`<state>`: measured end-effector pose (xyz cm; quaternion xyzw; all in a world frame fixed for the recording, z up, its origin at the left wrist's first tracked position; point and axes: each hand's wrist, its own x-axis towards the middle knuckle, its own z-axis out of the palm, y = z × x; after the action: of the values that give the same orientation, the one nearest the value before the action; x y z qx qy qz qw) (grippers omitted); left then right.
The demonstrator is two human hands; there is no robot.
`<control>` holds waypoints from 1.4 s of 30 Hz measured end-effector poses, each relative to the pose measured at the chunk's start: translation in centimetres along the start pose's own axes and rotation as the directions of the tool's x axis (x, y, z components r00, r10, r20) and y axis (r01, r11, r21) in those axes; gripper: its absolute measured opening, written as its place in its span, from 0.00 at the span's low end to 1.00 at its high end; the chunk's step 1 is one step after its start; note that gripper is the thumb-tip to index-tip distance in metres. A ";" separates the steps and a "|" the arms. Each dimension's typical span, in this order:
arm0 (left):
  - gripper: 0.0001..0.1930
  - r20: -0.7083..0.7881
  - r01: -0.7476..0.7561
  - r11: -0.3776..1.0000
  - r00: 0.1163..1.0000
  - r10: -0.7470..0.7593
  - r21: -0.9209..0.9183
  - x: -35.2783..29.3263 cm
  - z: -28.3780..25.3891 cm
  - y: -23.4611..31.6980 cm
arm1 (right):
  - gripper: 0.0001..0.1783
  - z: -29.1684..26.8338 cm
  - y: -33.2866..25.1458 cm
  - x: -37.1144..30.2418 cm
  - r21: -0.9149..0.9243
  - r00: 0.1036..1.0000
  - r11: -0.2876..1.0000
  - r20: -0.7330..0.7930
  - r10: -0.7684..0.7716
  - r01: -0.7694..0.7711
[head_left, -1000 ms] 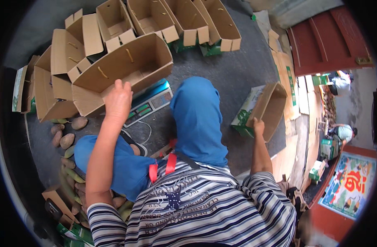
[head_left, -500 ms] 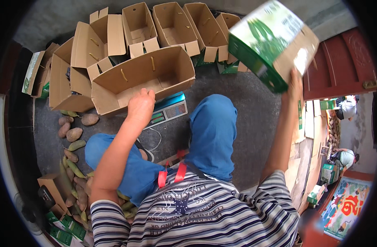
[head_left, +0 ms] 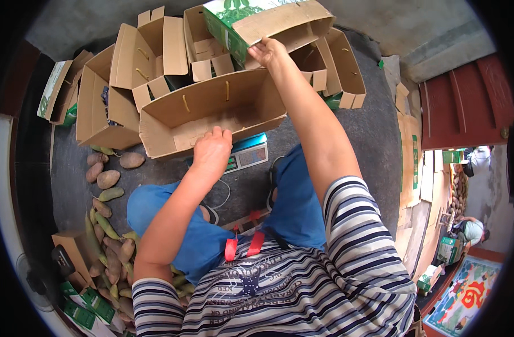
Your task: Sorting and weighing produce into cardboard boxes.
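A long open cardboard box (head_left: 173,121) with yellow cord loops inside rests on a digital scale (head_left: 250,156) in front of my knees. My left hand (head_left: 213,149) is closed over its near rim. At arm's length, my right hand (head_left: 268,51) grips the lower edge of a green and white carton (head_left: 290,22). That carton is tilted, its open side showing, above the back row of boxes. It hides parts of the boxes beneath it.
Several open cardboard boxes (head_left: 150,48) line the wall. To my left lie brown tubers (head_left: 108,180) and green ones (head_left: 111,194), with small green boxes (head_left: 80,314) nearer. At right are flattened cardboard (head_left: 408,163), a red door (head_left: 465,101) and another person (head_left: 471,231).
My right hand has swung the green and white carton from the right over to the back row, turning its open side into view. My left hand stays on the box rim.
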<state>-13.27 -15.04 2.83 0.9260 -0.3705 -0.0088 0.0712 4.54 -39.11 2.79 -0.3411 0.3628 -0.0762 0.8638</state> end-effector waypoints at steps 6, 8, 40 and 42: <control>0.13 0.005 0.002 1.000 1.000 -0.002 -0.022 -0.6 0.2 -0.2 | 0.19 -0.5 1.1 -5.6 -0.340 0.943 0.904 0.289 -0.163 0.260; 0.14 -0.014 0.014 0.999 1.000 -0.015 -0.045 -0.7 0.6 -0.4 | 0.20 -1.1 1.6 -9.9 -0.396 0.896 0.858 0.420 -0.146 0.326; 0.32 0.480 0.951 -0.019 0.138 -0.866 -0.308 -36.3 27.1 -8.9 | 0.11 -5.5 5.9 -17.2 -0.247 0.613 -0.675 0.695 0.376 0.695; 0.36 0.548 0.962 -0.064 0.097 -0.831 -0.267 -36.1 29.3 -9.6 | 0.11 -5.9 5.7 -16.8 -0.232 0.613 -0.676 0.680 0.402 0.700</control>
<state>-34.90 12.94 -28.78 0.8488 0.3590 -0.2654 0.2833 -12.33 -31.58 5.77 -0.9643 -0.2236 0.1418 0.0103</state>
